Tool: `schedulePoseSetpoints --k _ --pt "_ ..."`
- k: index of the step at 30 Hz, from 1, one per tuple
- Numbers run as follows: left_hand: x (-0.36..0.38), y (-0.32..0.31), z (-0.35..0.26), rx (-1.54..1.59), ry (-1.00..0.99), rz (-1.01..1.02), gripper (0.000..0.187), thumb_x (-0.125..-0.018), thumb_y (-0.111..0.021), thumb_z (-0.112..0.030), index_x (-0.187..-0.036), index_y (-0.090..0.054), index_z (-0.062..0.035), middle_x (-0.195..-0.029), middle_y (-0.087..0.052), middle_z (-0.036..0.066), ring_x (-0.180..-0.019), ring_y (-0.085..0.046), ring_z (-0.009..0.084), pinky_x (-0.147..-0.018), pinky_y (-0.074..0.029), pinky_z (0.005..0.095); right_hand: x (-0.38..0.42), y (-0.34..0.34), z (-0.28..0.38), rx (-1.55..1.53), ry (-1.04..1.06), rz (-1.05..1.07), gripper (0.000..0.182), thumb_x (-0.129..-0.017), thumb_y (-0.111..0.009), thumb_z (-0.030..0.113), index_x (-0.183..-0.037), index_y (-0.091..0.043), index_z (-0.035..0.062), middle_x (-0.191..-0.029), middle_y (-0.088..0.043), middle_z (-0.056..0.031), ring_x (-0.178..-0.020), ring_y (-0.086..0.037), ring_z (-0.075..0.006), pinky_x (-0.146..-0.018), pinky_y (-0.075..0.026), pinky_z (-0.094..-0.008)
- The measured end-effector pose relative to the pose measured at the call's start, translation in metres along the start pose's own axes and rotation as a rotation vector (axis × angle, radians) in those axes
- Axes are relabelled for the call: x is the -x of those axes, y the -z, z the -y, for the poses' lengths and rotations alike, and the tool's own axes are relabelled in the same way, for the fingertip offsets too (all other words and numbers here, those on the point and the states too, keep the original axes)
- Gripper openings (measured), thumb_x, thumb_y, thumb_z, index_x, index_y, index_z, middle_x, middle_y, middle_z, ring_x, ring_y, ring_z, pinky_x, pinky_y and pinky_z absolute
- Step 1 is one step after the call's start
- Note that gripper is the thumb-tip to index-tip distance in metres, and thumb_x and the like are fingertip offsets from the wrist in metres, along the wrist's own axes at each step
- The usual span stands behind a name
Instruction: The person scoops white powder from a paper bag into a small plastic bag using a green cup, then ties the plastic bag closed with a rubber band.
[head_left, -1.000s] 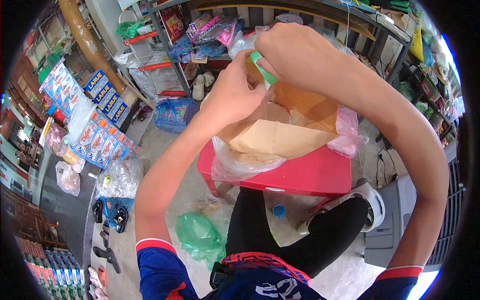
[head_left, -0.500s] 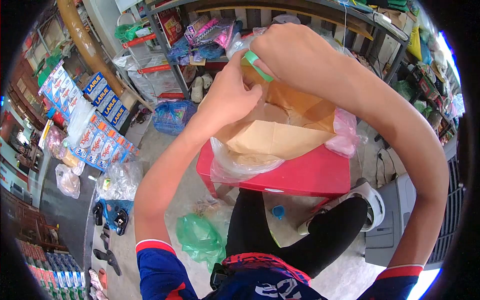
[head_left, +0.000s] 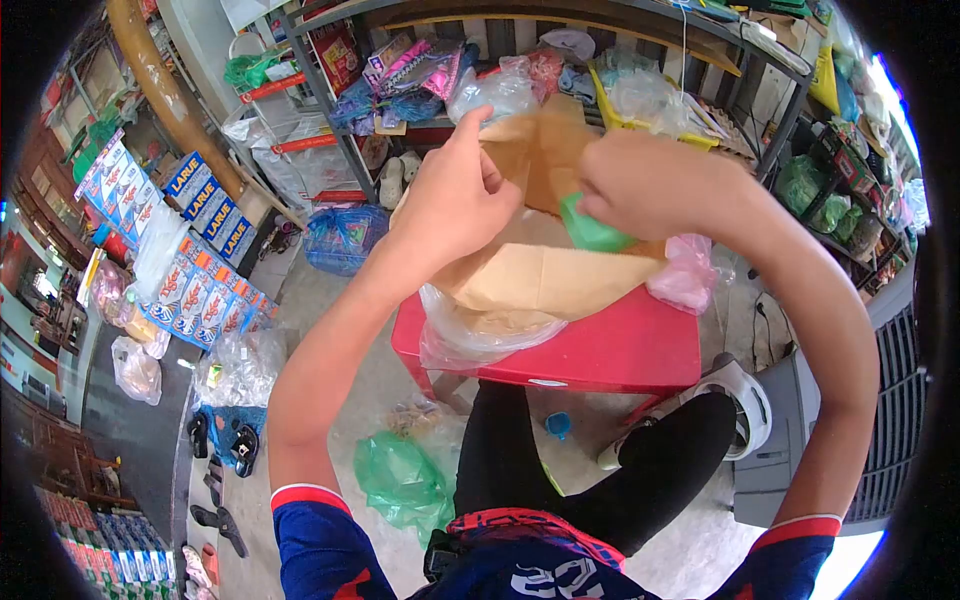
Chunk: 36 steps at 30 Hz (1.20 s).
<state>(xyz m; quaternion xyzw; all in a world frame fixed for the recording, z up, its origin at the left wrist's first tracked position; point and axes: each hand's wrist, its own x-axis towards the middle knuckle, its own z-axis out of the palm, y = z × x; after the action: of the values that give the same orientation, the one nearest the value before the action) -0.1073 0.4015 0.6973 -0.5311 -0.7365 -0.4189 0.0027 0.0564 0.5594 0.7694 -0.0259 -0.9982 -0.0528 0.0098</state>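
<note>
left hand (head_left: 455, 205) pinching the top flap of the paper bag (head_left: 545, 275), fingers clamped on it | right hand (head_left: 650, 185) gripping green tape (head_left: 590, 228), fingers closed | bag sitting on red stool (head_left: 600, 350) | advice: keeping flap taut, tape flat

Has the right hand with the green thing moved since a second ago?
Yes. The right hand has dropped from above the brown paper bag top, down and rightward toward the red stool, carrying the green thing.
</note>
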Motion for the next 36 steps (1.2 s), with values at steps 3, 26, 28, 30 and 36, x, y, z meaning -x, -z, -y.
schedulePoseSetpoints --k 3,26,28,30,36 --pt "0.003 0.004 -0.01 -0.021 0.023 0.055 0.07 -0.083 -0.069 -0.006 -0.148 -0.045 0.0054 -0.082 -0.069 0.011 -0.077 -0.07 0.0253 -0.076 -0.055 0.0383 -0.011 -0.034 -0.017 -0.056 -0.004 0.034 0.028 -0.091 -0.067 0.023 -0.085 -0.071 -0.0035 -0.084 -0.07 -0.0277 -0.085 -0.07 -0.0457 -0.08 -0.055 -0.0527" --pt "0.008 0.003 -0.014 0.073 0.084 0.072 0.076 -0.085 -0.066 0.0 -0.156 -0.038 0.0017 -0.081 -0.063 0.005 -0.073 -0.063 0.012 -0.074 -0.052 0.0298 -0.033 -0.083 -0.02 -0.219 0.142 -0.615 0.026 -0.086 -0.074 0.016 -0.109 -0.067 0.0067 -0.091 -0.072 -0.0133 -0.089 -0.071 -0.0366 -0.076 -0.058 -0.0463" --pt "0.008 0.003 -0.014 0.091 0.106 0.064 0.078 -0.084 -0.069 -0.005 -0.155 -0.04 0.0022 -0.08 -0.067 0.009 -0.074 -0.067 0.0202 -0.077 -0.054 0.0359 -0.039 -0.084 -0.025 -0.188 0.202 -0.598 0.026 -0.086 -0.074 0.017 -0.109 -0.067 0.0066 -0.094 -0.072 -0.0127 -0.09 -0.071 -0.0366 -0.077 -0.058 -0.0463" --pt "0.009 0.004 -0.015 0.093 0.112 0.066 0.078 -0.084 -0.069 -0.005 -0.155 -0.04 0.0021 -0.08 -0.067 0.01 -0.074 -0.067 0.0199 -0.077 -0.054 0.0359 -0.039 -0.085 -0.025 -0.19 0.203 -0.597 0.026 -0.086 -0.074 0.018 -0.109 -0.068 0.0064 -0.098 -0.071 -0.0125 -0.091 -0.071 -0.0369 -0.077 -0.058 -0.0466" --pt "0.008 0.005 -0.012 0.077 0.095 0.065 0.078 -0.083 -0.069 -0.005 -0.155 -0.04 0.0022 -0.079 -0.067 0.009 -0.073 -0.067 0.0205 -0.076 -0.054 0.0358 -0.038 -0.083 -0.023 -0.146 0.206 -0.56 0.023 -0.086 -0.074 0.018 -0.105 -0.068 0.0063 -0.1 -0.068 -0.0115 -0.093 -0.07 -0.0363 -0.08 -0.059 -0.0462"
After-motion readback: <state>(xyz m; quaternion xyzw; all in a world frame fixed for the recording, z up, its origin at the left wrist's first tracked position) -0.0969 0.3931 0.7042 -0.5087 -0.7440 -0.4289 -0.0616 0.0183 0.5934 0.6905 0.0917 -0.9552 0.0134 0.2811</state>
